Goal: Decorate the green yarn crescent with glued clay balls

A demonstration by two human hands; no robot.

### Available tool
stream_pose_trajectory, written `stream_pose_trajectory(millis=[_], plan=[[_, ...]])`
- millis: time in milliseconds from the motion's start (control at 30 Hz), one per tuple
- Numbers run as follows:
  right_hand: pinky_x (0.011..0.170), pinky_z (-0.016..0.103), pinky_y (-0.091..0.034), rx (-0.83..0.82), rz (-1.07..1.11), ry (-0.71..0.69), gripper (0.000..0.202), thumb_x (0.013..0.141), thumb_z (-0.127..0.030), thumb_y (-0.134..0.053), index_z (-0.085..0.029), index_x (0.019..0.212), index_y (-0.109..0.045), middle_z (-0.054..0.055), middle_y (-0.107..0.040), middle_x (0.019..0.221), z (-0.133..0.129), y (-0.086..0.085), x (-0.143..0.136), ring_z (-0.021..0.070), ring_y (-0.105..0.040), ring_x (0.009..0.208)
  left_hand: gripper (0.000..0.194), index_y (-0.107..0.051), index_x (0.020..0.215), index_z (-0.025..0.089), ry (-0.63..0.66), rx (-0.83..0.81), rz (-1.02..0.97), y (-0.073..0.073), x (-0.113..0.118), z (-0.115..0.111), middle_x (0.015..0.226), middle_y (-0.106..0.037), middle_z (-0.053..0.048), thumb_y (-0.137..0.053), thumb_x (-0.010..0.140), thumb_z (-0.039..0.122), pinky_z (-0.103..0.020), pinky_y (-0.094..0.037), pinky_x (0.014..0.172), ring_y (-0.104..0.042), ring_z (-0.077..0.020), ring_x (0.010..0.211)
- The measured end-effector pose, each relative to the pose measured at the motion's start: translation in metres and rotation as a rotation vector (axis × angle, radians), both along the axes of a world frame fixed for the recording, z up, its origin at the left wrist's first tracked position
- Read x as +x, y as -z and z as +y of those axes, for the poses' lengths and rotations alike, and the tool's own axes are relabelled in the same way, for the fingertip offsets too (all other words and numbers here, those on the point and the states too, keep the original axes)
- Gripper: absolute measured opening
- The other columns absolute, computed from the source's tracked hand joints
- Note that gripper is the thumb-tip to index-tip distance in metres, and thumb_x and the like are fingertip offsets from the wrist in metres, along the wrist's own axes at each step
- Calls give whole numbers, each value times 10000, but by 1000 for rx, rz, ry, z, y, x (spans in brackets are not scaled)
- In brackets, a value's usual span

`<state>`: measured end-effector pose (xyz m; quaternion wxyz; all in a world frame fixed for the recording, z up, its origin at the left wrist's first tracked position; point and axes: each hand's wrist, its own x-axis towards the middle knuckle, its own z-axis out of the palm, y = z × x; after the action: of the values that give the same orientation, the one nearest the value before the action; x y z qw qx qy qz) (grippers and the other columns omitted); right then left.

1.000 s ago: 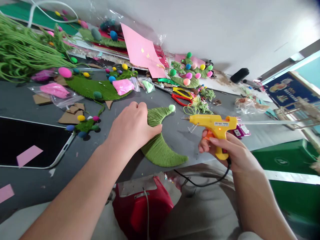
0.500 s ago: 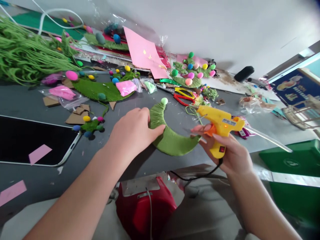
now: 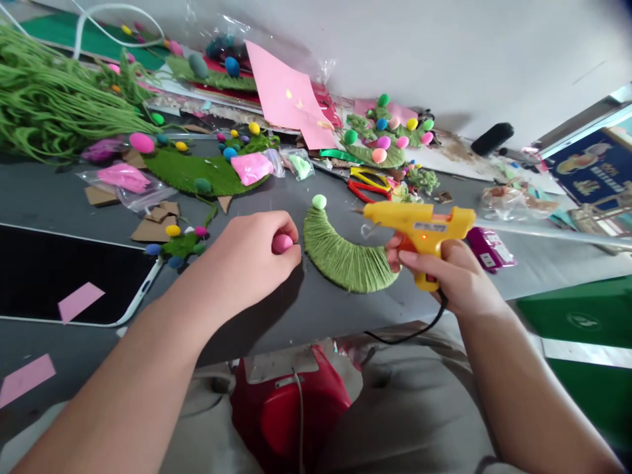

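Note:
My left hand (image 3: 261,253) is closed round a small pink ball (image 3: 283,244), just left of a crescent (image 3: 348,263) wrapped in green yarn. A pale green ball (image 3: 319,201) sits on the crescent's upper left tip. In my right hand (image 3: 459,270) is a yellow hot glue gun (image 3: 419,227), its small orange light lit and its nozzle pointing left above the crescent. Fingers of that hand reach the crescent's right end, which they partly hide; I cannot tell whether they grip it.
Behind lie red-and-yellow-handled scissors (image 3: 368,184), bags of pink clay (image 3: 251,168) and green yarn (image 3: 59,108). A tablet (image 3: 64,273) is at the left, with a small ball-decorated green piece (image 3: 180,247) beside it. A purple packet (image 3: 491,250) lies right of the glue gun.
My left hand has let go of the crescent and now holds a pink ball. The crescent shows its yarn-ridged face instead of the smoother one. The glue gun has turned more level.

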<state>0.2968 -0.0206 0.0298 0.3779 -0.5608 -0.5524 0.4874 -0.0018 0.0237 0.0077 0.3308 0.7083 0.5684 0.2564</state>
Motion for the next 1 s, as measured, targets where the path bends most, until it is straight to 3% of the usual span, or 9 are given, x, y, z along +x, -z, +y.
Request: stream_pose_trajectory(millis=[133,267,500,633,767,1000], plan=[[687,328,-516,-21,-170,-160,300,984,-481,-697,-223,831,-716,35,-663,795,-7,1,-12,194,-613,761,279,-809,1116,282,-8,53,6,6,-1,0,776,-725,-13,-746,844,277,-310,-369,590,-612,-199,626],[685,340,-513,-21,-187,-202,306,980,-490,-689,-226,825,-692,32,-640,764,3,10,-5,206,-603,759,363,-804,1239,295,113,25,26,10,8,-6,749,-719,5,-691,894,284,-300,-366,551,-589,-184,586],[639,330,-520,79,-205,-183,307,918,-496,-750,-228,774,-706,32,-656,734,23,12,9,197,-601,708,283,-827,1144,267,181,-2,37,7,15,-14,795,-756,-32,-673,909,301,-309,-371,548,-634,-195,618],[583,287,-505,11,-312,-129,376,934,-554,-728,-217,770,-699,22,-669,720,11,-1,-6,166,-599,661,283,-781,1163,268,142,-6,102,-2,11,-7,918,-772,-35,-651,916,317,-304,-427,619,-684,-213,749],[552,268,-482,-65,-456,-141,493,930,-648,-693,-214,700,-665,9,-629,660,-6,-8,-21,145,-571,621,160,-746,1018,245,68,47,164,-6,7,-1,889,-732,-18,-679,882,293,-303,-441,645,-648,-193,748],[504,292,-466,-71,-578,-82,477,915,-712,-675,-253,858,-794,5,-550,529,-12,-5,-31,214,-638,642,115,-736,955,226,79,124,121,-1,12,-3,916,-698,-16,-704,846,207,-295,-453,659,-618,-166,749]])
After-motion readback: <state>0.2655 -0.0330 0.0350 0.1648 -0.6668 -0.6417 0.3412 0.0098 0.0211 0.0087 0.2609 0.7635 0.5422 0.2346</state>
